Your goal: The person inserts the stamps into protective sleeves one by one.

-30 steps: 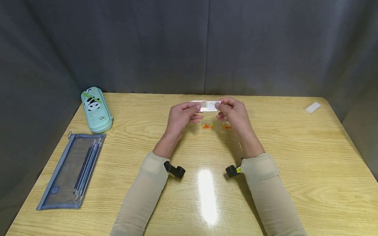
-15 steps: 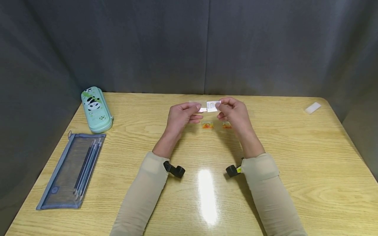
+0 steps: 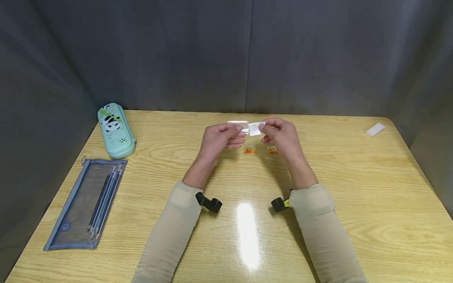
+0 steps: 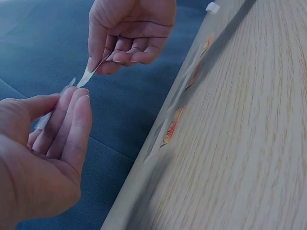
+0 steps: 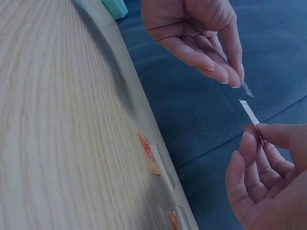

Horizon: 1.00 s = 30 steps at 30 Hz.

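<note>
Above the far part of the table, my left hand (image 3: 220, 139) pinches a small clear plastic sleeve (image 3: 244, 125) between thumb and fingers. Facing it, my right hand (image 3: 281, 135) pinches the right end of a small white printed paper piece (image 3: 255, 128), like a stamp. In the right wrist view the paper (image 5: 248, 111) is seen nearly edge-on, with a narrow gap to the sleeve (image 5: 247, 89). Below the hands lie two small orange-red printed pieces; one (image 3: 249, 150) shows fully, while the other (image 3: 271, 150) is partly covered by my right hand.
At the left stand a mint panda pencil case (image 3: 120, 143) and, nearer, a blue mesh zip pouch (image 3: 76, 206) holding several pencils (image 3: 105, 200). A white block (image 3: 375, 129) lies by the far right corner. Dark curtains (image 3: 177, 59) hang behind the wooden table (image 3: 371, 204).
The white paper has tilted slightly and shifted a little right, away from the clear sleeve, so a gap shows between them. Both hands keep their pinch and have barely moved.
</note>
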### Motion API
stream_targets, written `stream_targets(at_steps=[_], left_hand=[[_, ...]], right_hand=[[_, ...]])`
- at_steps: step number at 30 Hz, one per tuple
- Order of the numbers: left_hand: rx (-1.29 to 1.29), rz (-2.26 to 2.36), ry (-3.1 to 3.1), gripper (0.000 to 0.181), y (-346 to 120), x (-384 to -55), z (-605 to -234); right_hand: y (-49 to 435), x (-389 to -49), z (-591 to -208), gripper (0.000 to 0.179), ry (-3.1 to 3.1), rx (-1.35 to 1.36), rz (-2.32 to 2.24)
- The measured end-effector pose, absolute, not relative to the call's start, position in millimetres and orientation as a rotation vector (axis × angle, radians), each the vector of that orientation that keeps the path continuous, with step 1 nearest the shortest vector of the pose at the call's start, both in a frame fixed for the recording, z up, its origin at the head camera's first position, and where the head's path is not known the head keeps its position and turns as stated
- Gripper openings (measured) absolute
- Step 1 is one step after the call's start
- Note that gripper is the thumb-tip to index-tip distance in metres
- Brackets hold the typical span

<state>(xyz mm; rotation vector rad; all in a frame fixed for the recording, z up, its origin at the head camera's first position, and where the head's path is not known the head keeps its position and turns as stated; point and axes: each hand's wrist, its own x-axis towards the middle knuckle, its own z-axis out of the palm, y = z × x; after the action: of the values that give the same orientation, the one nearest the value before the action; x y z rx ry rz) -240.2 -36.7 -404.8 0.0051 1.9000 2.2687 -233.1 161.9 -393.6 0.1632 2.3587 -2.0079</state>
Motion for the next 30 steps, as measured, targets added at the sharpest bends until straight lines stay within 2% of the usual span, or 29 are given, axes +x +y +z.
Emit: stream_targets(at_steps=[11,20,26,30], left_hand=[[-0.011,2.252,1.899,0.033,-37.4,-239.8,-404.4],[-0.063,2.254,1.878,0.023,-42.2,-240.5,-402.9],[-0.033,2.249,1.852,0.028,-40.9,-239.9,-401.8],[-0.035,2.265,1.852,0.024,-39.9,-239.3,-402.9]], right_hand=[[164.1,-232.0,-391.1,0.023,2.342,0.121,-2.026],[164.6,-230.9,-391.4,0.024,2.343,0.115,-2.026],[163.8,-231.3,-391.1,0.027,2.347,0.104,-2.011],[164.0,-229.5,-390.0,0.027,2.342,0.080,-2.028]])
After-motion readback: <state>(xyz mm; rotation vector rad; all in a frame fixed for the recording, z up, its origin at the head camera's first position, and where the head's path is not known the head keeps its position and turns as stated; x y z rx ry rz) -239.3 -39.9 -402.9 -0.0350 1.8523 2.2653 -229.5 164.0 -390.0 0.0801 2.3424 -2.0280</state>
